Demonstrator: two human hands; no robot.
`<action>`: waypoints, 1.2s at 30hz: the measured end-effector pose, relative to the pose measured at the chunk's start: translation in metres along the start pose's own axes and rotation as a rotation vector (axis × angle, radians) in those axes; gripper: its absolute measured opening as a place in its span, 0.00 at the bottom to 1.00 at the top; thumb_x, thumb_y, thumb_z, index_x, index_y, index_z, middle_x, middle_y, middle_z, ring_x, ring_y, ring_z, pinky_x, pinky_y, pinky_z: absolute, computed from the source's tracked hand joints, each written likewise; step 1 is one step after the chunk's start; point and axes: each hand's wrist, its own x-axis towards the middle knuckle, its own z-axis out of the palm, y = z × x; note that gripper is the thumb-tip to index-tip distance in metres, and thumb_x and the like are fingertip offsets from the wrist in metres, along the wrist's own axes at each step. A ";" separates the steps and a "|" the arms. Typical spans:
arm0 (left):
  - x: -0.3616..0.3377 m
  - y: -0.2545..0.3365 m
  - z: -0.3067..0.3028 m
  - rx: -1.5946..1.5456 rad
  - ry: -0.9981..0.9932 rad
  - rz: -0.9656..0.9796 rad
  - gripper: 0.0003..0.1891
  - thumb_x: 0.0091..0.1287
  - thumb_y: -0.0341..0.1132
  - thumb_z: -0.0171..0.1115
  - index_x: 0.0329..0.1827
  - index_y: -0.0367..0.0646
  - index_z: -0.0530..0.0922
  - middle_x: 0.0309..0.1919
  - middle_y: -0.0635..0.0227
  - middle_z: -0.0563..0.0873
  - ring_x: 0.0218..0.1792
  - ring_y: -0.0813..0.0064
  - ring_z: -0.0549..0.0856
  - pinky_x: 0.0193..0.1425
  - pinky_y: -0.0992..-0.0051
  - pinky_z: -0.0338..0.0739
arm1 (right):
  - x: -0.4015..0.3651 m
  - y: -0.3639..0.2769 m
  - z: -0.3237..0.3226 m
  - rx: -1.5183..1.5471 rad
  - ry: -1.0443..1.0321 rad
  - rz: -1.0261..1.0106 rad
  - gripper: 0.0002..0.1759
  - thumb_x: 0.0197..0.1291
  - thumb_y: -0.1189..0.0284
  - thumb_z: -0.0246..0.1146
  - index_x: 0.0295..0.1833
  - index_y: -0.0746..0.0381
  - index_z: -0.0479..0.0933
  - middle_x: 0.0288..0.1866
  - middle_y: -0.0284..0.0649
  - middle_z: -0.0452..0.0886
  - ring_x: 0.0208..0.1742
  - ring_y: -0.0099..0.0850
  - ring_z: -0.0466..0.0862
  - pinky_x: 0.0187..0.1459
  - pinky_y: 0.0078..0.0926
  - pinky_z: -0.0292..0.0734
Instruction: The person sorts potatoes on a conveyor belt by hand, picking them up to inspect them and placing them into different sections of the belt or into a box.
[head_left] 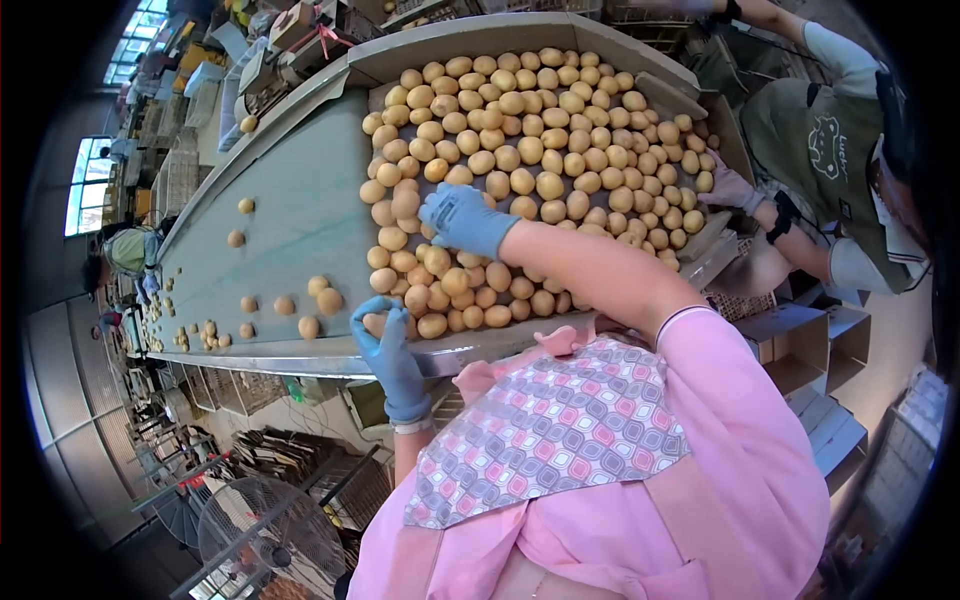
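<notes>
Both of my hands wear blue gloves. My left hand [390, 352] is at the near edge of the sorting table, thumb and fingers curled round a round, yellow-tan fruit [374, 324]. Stretched out over the pile, my right hand [467, 220] has its fingers bent down among the fruit, with the palm side hidden; I cannot make out what is in them. A tan fruit [405, 203] lies right by its fingertips. Many more such fruits [550, 185] cover the table section around and beyond my right hand.
A green conveyor belt [300, 190] runs off to the left, with scattered fruits [308, 327] on it. Across at the right, a co-worker in a dark apron [815, 150] has a gloved hand [730, 188] at the pile. Cartons [790, 345] and a large fan [270, 535] stand nearby.
</notes>
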 end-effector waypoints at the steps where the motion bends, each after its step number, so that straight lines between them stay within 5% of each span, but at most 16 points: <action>1: 0.001 0.009 0.007 -0.105 -0.018 -0.062 0.10 0.82 0.34 0.58 0.58 0.39 0.75 0.47 0.64 0.82 0.48 0.73 0.81 0.57 0.70 0.81 | -0.003 0.019 0.000 0.160 -0.009 -0.087 0.23 0.62 0.56 0.74 0.57 0.57 0.88 0.52 0.43 0.88 0.57 0.41 0.87 0.54 0.42 0.84; 4: 0.011 0.003 -0.002 -0.424 -0.333 -0.312 0.22 0.87 0.51 0.50 0.62 0.38 0.75 0.39 0.63 0.83 0.41 0.73 0.81 0.50 0.73 0.80 | -0.056 0.030 0.025 0.880 0.529 0.078 0.27 0.64 0.53 0.73 0.62 0.59 0.84 0.56 0.47 0.86 0.60 0.46 0.85 0.58 0.43 0.81; 6: 0.010 0.007 0.021 -0.316 -0.356 -0.509 0.34 0.86 0.62 0.43 0.66 0.36 0.77 0.32 0.63 0.84 0.36 0.70 0.82 0.43 0.73 0.79 | -0.097 0.016 0.011 0.940 0.494 0.166 0.30 0.66 0.52 0.73 0.65 0.59 0.81 0.60 0.47 0.84 0.61 0.48 0.83 0.62 0.42 0.78; 8: 0.012 0.008 0.034 -0.351 -0.502 -0.679 0.36 0.86 0.62 0.43 0.69 0.34 0.77 0.31 0.62 0.86 0.35 0.69 0.83 0.41 0.72 0.79 | -0.115 0.012 -0.002 0.683 0.393 -0.132 0.29 0.68 0.58 0.72 0.69 0.61 0.80 0.61 0.45 0.85 0.63 0.43 0.83 0.68 0.40 0.77; 10: 0.025 -0.009 0.041 -0.498 -0.668 -0.815 0.37 0.85 0.62 0.45 0.74 0.34 0.74 0.39 0.62 0.88 0.36 0.69 0.84 0.39 0.73 0.79 | -0.130 0.003 -0.003 0.763 0.417 -0.333 0.28 0.69 0.58 0.71 0.70 0.61 0.80 0.64 0.45 0.84 0.66 0.41 0.82 0.71 0.40 0.74; 13: 0.029 -0.026 0.046 -0.668 -0.696 -0.903 0.35 0.83 0.61 0.49 0.74 0.36 0.74 0.44 0.62 0.88 0.38 0.70 0.84 0.42 0.73 0.80 | -0.161 0.015 -0.020 0.975 0.298 0.008 0.29 0.69 0.57 0.71 0.70 0.60 0.80 0.69 0.45 0.83 0.68 0.41 0.82 0.72 0.41 0.74; 16: 0.031 -0.036 0.054 -0.840 -0.727 -1.003 0.33 0.82 0.59 0.54 0.74 0.38 0.74 0.50 0.63 0.87 0.39 0.70 0.83 0.45 0.74 0.82 | -0.204 0.057 -0.020 0.566 0.538 0.153 0.27 0.69 0.60 0.70 0.70 0.60 0.81 0.71 0.44 0.82 0.69 0.41 0.82 0.71 0.42 0.74; 19: 0.038 -0.020 0.040 -0.929 -0.527 -0.955 0.30 0.83 0.57 0.55 0.77 0.46 0.74 0.60 0.62 0.87 0.48 0.66 0.84 0.55 0.67 0.83 | -0.237 0.114 0.002 0.094 0.545 0.012 0.21 0.70 0.65 0.67 0.66 0.58 0.82 0.58 0.42 0.87 0.58 0.42 0.86 0.61 0.42 0.80; 22: 0.043 -0.017 0.034 -1.124 -0.432 -0.891 0.28 0.82 0.54 0.58 0.78 0.49 0.74 0.70 0.59 0.84 0.59 0.62 0.85 0.65 0.60 0.83 | -0.243 0.143 0.006 0.077 0.533 0.292 0.14 0.69 0.68 0.66 0.58 0.58 0.84 0.53 0.42 0.88 0.53 0.43 0.87 0.56 0.42 0.82; 23: 0.045 -0.020 0.031 -1.106 -0.404 -0.845 0.28 0.82 0.53 0.58 0.78 0.49 0.74 0.71 0.59 0.83 0.60 0.62 0.84 0.66 0.59 0.83 | -0.232 0.156 0.010 -0.040 0.725 0.192 0.11 0.70 0.70 0.64 0.55 0.57 0.83 0.52 0.44 0.87 0.49 0.43 0.88 0.52 0.42 0.84; 30: 0.039 -0.021 0.028 -1.027 -0.372 -0.758 0.28 0.83 0.50 0.57 0.81 0.50 0.70 0.75 0.61 0.78 0.68 0.61 0.82 0.72 0.57 0.79 | -0.114 0.187 -0.025 0.088 0.324 0.934 0.17 0.74 0.72 0.55 0.64 0.64 0.77 0.58 0.51 0.86 0.51 0.48 0.90 0.51 0.45 0.86; 32: 0.032 -0.019 0.027 -0.920 -0.290 -0.685 0.28 0.83 0.50 0.56 0.81 0.49 0.69 0.76 0.61 0.76 0.69 0.61 0.81 0.71 0.57 0.80 | -0.103 0.192 -0.028 0.060 0.256 0.979 0.18 0.74 0.72 0.54 0.64 0.68 0.75 0.57 0.53 0.86 0.52 0.48 0.89 0.51 0.45 0.86; 33: 0.031 -0.027 0.026 -0.750 -0.308 -0.487 0.27 0.83 0.48 0.57 0.80 0.46 0.70 0.74 0.62 0.78 0.67 0.63 0.81 0.69 0.60 0.80 | -0.101 0.237 -0.011 -0.039 0.350 0.819 0.19 0.72 0.73 0.55 0.62 0.74 0.75 0.58 0.56 0.84 0.56 0.48 0.87 0.52 0.44 0.86; 34: 0.030 -0.034 0.026 -0.553 -0.291 -0.293 0.26 0.83 0.46 0.57 0.78 0.44 0.70 0.72 0.63 0.79 0.66 0.65 0.81 0.67 0.63 0.80 | -0.111 0.235 -0.022 -0.377 0.159 0.649 0.19 0.69 0.75 0.54 0.60 0.76 0.75 0.60 0.58 0.81 0.60 0.47 0.84 0.55 0.44 0.85; 35: 0.029 -0.042 0.026 -0.366 -0.239 -0.120 0.25 0.84 0.45 0.58 0.76 0.41 0.71 0.70 0.63 0.80 0.64 0.67 0.81 0.65 0.67 0.80 | -0.114 0.239 -0.008 -0.242 0.281 0.683 0.19 0.67 0.74 0.56 0.61 0.71 0.76 0.60 0.57 0.81 0.58 0.48 0.85 0.56 0.46 0.84; 36: 0.029 -0.032 0.021 -0.495 -0.283 -0.177 0.25 0.83 0.42 0.61 0.75 0.38 0.71 0.67 0.62 0.81 0.63 0.67 0.81 0.64 0.68 0.79 | -0.117 0.242 0.006 -0.106 0.409 0.701 0.20 0.64 0.74 0.57 0.61 0.67 0.77 0.61 0.55 0.81 0.57 0.49 0.86 0.56 0.48 0.84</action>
